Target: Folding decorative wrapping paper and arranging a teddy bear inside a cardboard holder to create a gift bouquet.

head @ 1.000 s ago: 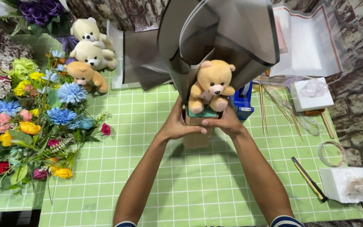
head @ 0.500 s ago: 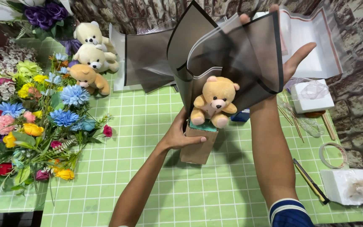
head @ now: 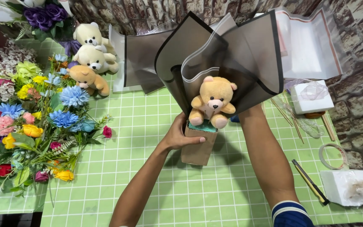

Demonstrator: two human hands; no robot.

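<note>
Hands work on a little gift bunch in the middle of the green grid mat [head: 148, 176]. The left hand [head: 180, 135] grips the brown paper box [head: 198, 147], thumb on its front face. On top of the box, on green foam [head: 202, 127], sits a tan teddy bear [head: 212, 101]. Dark wrapping sheets [head: 232, 54] fan out behind the bear, toward twelve o'clock. The right forearm [head: 265, 155] goes up behind the sheets, so the right hand is hidden and I cannot tell if it grips or lies flat. At nine o'clock lies a pile of fake flowers [head: 34, 122], and three more teddy bears [head: 90, 54] sit at eleven o'clock. A box cutter [head: 309, 181] lies at four o'clock. The bear could tip off the foam if the box tilts. The sheets could flop open if the hidden hand lets go.
</note>
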